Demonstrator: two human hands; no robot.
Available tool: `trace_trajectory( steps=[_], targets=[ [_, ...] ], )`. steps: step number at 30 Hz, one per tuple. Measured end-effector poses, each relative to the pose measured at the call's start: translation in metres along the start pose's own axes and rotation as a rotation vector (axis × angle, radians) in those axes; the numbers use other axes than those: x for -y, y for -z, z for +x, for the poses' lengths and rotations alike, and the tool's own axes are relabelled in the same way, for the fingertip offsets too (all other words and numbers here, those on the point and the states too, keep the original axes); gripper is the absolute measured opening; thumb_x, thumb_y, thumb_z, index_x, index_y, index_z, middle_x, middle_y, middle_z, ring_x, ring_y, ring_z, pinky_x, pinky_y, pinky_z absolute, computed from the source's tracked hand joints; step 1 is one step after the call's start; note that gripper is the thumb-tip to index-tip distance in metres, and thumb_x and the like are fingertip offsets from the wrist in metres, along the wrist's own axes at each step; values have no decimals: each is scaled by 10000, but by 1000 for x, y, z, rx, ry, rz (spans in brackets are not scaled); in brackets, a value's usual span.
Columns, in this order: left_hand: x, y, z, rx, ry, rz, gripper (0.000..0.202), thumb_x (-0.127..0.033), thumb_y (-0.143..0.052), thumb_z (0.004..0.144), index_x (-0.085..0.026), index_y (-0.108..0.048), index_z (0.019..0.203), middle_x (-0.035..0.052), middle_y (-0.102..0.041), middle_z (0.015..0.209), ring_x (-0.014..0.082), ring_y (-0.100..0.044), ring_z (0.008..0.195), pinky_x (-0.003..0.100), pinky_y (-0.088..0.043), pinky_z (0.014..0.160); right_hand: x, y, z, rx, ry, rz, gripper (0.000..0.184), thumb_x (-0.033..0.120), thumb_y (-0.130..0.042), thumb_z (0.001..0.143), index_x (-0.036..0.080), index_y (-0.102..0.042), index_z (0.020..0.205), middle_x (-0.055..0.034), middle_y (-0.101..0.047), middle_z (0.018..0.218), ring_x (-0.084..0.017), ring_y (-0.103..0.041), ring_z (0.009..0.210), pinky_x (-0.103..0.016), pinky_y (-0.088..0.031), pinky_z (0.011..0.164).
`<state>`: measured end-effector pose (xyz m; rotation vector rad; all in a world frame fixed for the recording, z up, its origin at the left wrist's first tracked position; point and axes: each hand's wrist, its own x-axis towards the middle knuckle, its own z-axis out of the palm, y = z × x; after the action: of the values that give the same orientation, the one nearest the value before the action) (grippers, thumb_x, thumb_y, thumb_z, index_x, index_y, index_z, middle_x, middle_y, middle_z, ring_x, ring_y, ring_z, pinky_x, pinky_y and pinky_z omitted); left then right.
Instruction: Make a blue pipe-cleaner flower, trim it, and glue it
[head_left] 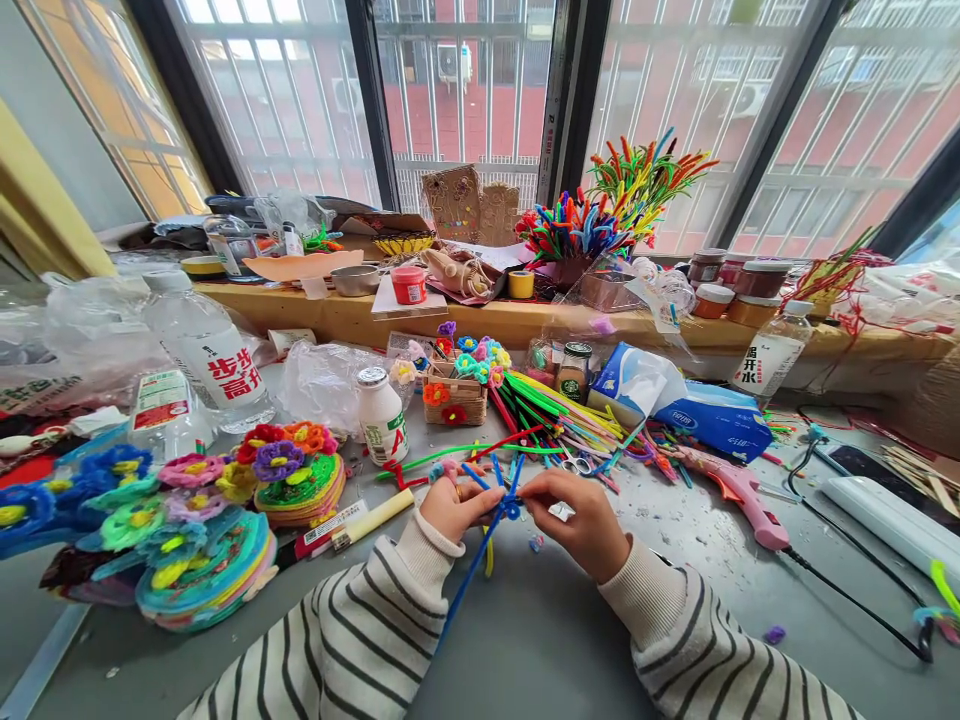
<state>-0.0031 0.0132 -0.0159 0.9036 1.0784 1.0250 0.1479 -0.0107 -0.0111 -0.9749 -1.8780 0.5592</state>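
Both my hands meet over the middle of the grey table around blue pipe cleaners (512,507) that are twisted together. Several short blue ends fan out upward from the joint, and one long strand runs down toward my left sleeve. My left hand (456,512) pinches the piece from the left, thumb and index finger pressed together. From the other side, my right hand (581,520) grips the joint between thumb and fingertips. A short yellow strand (490,555) shows just below my left fingers.
Left are pipe-cleaner flowers (139,515) and a white bottle (381,415). Ahead stand a flower basket (455,398), loose pipe cleaners (551,405) and scissors (576,465). Right lie a pink glue gun (739,495) with its cord, a tissue pack (712,418) and a white power strip (892,525).
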Motion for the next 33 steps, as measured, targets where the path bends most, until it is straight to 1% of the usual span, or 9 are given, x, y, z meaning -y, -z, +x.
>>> trace_trajectory(
  steps=[3,8,11,14,18,22,25,28,33],
  targets=[
    [0,1,1,-8,15,13,433,-234,-692,396,-163,-440,741,-41,-581,459,124,-554,436,203,-410,407,-1,0,-1,19,48,-53,174,151,-429,708,209,-570,792,-37,-554,690,-135,-506,607,-258,-426,563],
    [4,3,3,1,10,45,434,-236,-684,408,-154,-434,753,-43,-566,444,132,-557,449,226,-430,444,-5,-1,-2,63,100,-148,196,139,-405,722,215,-554,824,-50,-551,730,-149,-504,682,-267,-415,613],
    [6,3,4,30,-14,50,496,-221,-690,396,-141,-421,805,-39,-567,435,125,-550,442,218,-417,443,-6,-1,-2,64,118,-181,190,139,-404,724,204,-554,820,-56,-552,733,-151,-505,690,-267,-414,620],
    [7,4,5,46,-34,49,532,-210,-696,385,-130,-413,828,-40,-560,414,112,-532,411,210,-399,439,-5,-1,-3,66,113,-164,186,145,-406,724,204,-555,820,-53,-555,731,-150,-510,688,-265,-417,620],
    [4,4,4,50,27,37,495,-216,-698,378,-136,-434,789,-51,-542,395,110,-527,405,200,-374,431,-6,1,-2,67,104,-138,211,142,-418,720,215,-542,874,-53,-557,792,-150,-514,721,-264,-423,640],
    [-1,1,2,50,118,-20,527,-215,-714,329,-158,-402,749,-46,-558,414,116,-535,420,214,-392,449,-9,3,-2,50,159,-257,257,129,-398,732,219,-513,944,-63,-546,873,-159,-492,804,-277,-413,686],
    [-4,-1,-1,36,127,-36,534,-214,-714,336,-167,-387,755,-54,-555,410,119,-537,427,229,-410,465,-9,1,-3,39,222,-319,225,141,-409,741,200,-517,929,-65,-550,857,-152,-491,797,-266,-412,686],
    [-5,-2,-3,45,132,-35,550,-213,-713,341,-162,-396,788,-59,-552,405,119,-540,439,238,-425,488,-8,-2,-4,19,280,-341,182,147,-418,747,181,-532,884,-61,-557,808,-136,-501,750,-244,-420,653],
    [-6,-2,-4,76,136,-29,542,-238,-711,340,-154,-414,786,-42,-576,426,116,-545,444,236,-439,505,-7,-2,-4,25,309,-399,175,136,-419,747,169,-528,881,-59,-557,821,-131,-500,756,-239,-417,663]
  ],
)
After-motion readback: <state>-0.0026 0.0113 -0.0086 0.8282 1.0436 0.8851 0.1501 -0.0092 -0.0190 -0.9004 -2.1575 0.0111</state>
